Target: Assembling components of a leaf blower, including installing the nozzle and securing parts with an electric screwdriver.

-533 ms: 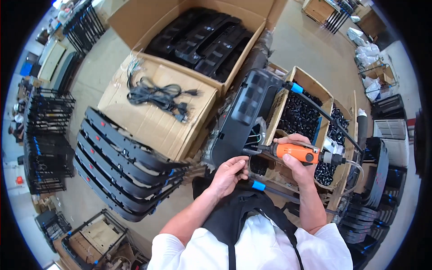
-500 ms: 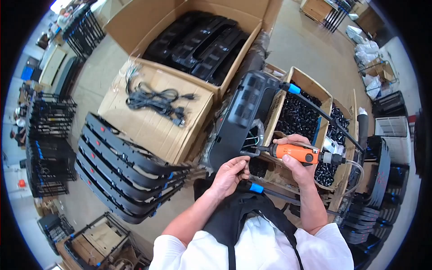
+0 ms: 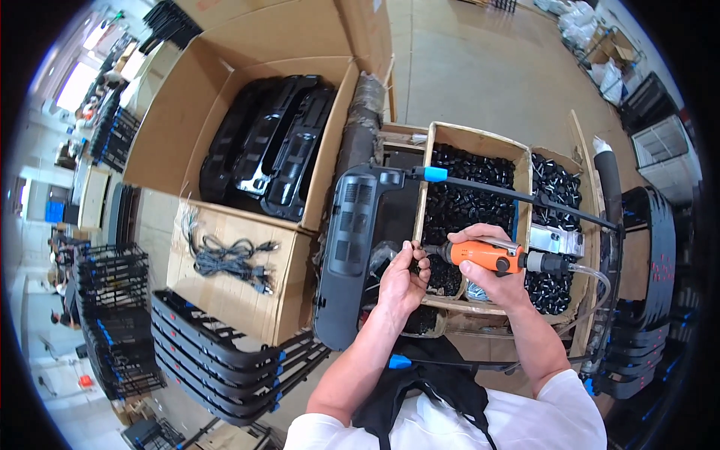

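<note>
My right hand (image 3: 504,288) is wrapped round an orange air screwdriver (image 3: 480,256), held level with its tip pointing left. A clear hose (image 3: 600,276) runs from its back end. Right at the tip, my left hand (image 3: 403,282) has its fingers pinched together; what they hold is too small to make out. Beneath and left of the hands lies a black plastic panel (image 3: 346,259) with vent slots, joined to a black tube frame (image 3: 510,193) with blue end pieces (image 3: 435,175). The frame's tube crosses above a wooden parts bin.
The wooden bin (image 3: 421,217) holds many small black parts and screws. An open carton (image 3: 166,139) of black panels stands back left. Cables (image 3: 225,259) lie on a closed carton (image 3: 206,296). Stacked black frames (image 3: 217,356) sit lower left; more frames (image 3: 641,330) stand right.
My left hand has come up to the screwdriver's tip, with its fingers pinched there. The screwdriver remains in my right hand. The whole view has turned and shifted.
</note>
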Demonstrator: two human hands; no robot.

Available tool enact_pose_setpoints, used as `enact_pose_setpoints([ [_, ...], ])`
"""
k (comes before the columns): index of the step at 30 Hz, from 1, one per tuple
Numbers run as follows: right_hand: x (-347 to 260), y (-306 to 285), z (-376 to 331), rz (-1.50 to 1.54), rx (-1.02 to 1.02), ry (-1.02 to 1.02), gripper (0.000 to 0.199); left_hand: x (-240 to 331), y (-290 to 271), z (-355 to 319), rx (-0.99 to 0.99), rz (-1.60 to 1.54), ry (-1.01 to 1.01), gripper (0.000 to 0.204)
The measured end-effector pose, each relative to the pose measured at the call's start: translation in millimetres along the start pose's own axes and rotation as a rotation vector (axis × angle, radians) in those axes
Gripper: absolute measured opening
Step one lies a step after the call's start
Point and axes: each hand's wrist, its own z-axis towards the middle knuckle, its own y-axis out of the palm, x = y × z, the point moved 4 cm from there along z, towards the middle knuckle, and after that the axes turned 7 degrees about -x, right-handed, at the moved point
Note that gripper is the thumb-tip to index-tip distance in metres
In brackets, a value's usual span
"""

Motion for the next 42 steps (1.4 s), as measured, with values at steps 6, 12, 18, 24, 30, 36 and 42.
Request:
enact_pose_setpoints([
  [6,3.6,-27.1,41.4,-0.046,0.011,-0.007,0.048,5.3,22.7,51.4,-0.02,0.032,-0.061,0.022],
  [12,9.3,-34.0,94.0,-0.128,-0.029,-0.016,0.048,18.6,39.0,90.0,-0.05,-0.086,-0.091,0.024],
  [18,13.5,-24.5,153.7,-0.116,-0.009,0.049,0.049,34.1,47.1,113.7,-0.001,-0.123,0.019,0.03],
  [24,27.5,-8.9,200.4,-0.263,-0.057,0.097,0.045,29.2,23.6,105.2,-0.015,0.042,-0.066,0.027],
  [30,42.9,1.7,212.3,-0.337,-0.104,0.167,0.045,26.8,12.1,91.9,-0.085,0.095,-0.048,0.027],
  [36,38.3,14.7,216.1,-0.501,-0.174,0.137,0.037,32.5,-6.1,86.1,-0.053,0.201,0.027,0.022],
  [42,40.7,16.6,212.4,-0.57,-0.17,0.165,0.029,47.8,-3.1,85.2,-0.027,0.215,0.04,0.021],
])
